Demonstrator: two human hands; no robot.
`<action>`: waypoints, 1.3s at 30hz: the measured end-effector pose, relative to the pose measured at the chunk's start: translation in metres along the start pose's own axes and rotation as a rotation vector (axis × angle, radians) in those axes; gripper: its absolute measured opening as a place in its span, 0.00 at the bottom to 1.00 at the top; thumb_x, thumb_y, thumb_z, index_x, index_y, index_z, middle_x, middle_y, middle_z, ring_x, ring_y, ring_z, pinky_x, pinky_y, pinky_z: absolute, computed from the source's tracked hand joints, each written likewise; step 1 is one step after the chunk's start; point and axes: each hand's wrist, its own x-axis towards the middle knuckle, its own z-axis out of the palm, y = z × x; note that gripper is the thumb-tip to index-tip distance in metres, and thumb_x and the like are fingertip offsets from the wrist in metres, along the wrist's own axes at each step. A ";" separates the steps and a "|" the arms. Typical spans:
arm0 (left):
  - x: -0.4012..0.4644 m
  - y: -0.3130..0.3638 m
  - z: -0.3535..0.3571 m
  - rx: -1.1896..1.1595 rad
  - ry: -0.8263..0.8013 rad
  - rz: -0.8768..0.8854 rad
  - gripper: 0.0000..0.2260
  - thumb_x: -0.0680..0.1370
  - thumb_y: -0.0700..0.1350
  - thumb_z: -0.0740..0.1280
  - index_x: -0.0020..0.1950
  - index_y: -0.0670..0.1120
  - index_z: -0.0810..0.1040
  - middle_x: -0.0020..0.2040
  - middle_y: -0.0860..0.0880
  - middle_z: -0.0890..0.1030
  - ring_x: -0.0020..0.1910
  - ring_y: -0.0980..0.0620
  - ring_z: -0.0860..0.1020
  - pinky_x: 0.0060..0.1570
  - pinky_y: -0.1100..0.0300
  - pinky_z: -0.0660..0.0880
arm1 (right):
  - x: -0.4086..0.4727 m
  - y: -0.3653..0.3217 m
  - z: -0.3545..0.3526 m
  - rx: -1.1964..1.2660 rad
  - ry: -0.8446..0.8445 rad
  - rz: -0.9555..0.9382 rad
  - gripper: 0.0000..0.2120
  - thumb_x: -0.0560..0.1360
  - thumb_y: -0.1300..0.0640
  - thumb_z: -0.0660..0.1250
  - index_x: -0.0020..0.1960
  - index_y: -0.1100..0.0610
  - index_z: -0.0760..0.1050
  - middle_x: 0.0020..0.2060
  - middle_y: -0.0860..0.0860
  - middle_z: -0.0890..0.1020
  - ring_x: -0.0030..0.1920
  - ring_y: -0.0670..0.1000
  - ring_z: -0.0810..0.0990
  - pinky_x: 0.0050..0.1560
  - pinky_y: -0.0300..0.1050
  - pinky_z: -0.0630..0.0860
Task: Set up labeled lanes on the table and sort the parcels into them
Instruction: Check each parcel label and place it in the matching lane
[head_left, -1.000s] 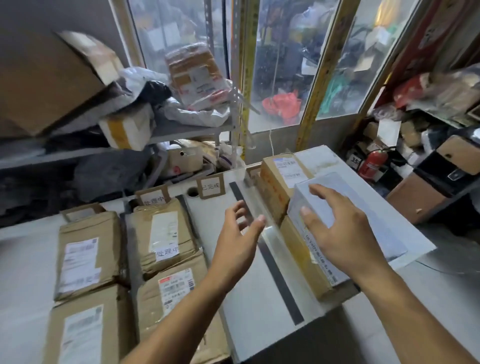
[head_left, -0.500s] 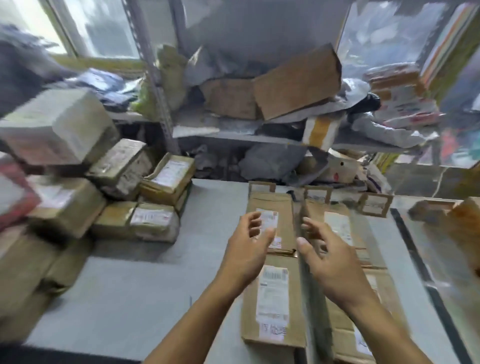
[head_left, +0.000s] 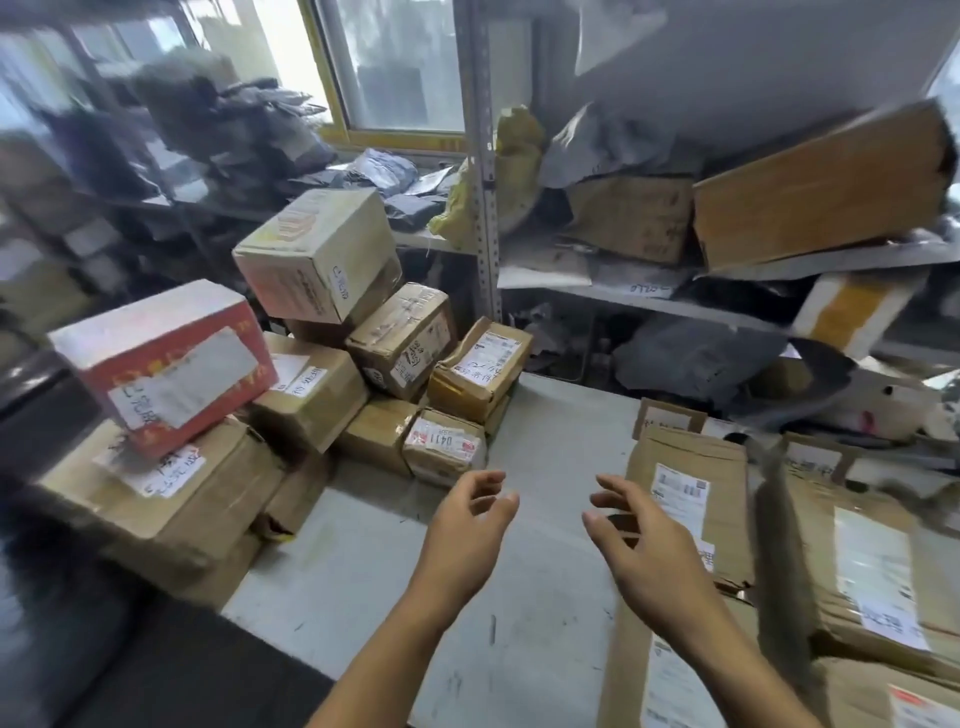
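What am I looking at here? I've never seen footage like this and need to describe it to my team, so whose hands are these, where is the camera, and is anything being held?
There is no machine here. A person wears a wide-angle camera on the head, looking forward and down, so you see their own two arms reaching out from the bottom edge. The left hand and the right hand hover over a grey table with fingers loosely spread; neither holds anything. On the left of the table is a pile of cardboard boxes, with a red and white box on top at the near end. On the right lie flat brown parcels with white shipping labels, laid in rows, and small cardboard signs stand at their far end. A dark strip runs between two of the rows. Behind are cluttered shelves. The picture is blurred, so the labels cannot be read reliably.
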 end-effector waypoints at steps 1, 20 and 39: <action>0.004 0.000 -0.006 -0.001 0.019 -0.003 0.10 0.80 0.51 0.66 0.60 0.61 0.74 0.56 0.64 0.77 0.54 0.66 0.75 0.41 0.72 0.71 | 0.009 -0.002 0.005 0.023 -0.012 0.002 0.19 0.78 0.42 0.65 0.68 0.39 0.68 0.52 0.32 0.76 0.50 0.33 0.77 0.42 0.30 0.72; 0.271 -0.011 -0.070 0.095 0.035 -0.005 0.22 0.81 0.51 0.64 0.75 0.50 0.67 0.70 0.49 0.74 0.67 0.50 0.73 0.61 0.58 0.71 | 0.241 -0.042 0.150 0.349 0.062 0.585 0.35 0.79 0.38 0.60 0.79 0.54 0.56 0.73 0.55 0.69 0.60 0.55 0.76 0.54 0.51 0.78; 0.135 0.031 0.038 0.030 -0.115 0.200 0.07 0.80 0.56 0.64 0.49 0.55 0.76 0.48 0.57 0.83 0.44 0.65 0.80 0.40 0.68 0.76 | 0.115 -0.026 0.008 0.509 0.461 0.232 0.14 0.73 0.46 0.72 0.58 0.45 0.76 0.49 0.47 0.86 0.48 0.45 0.86 0.43 0.40 0.80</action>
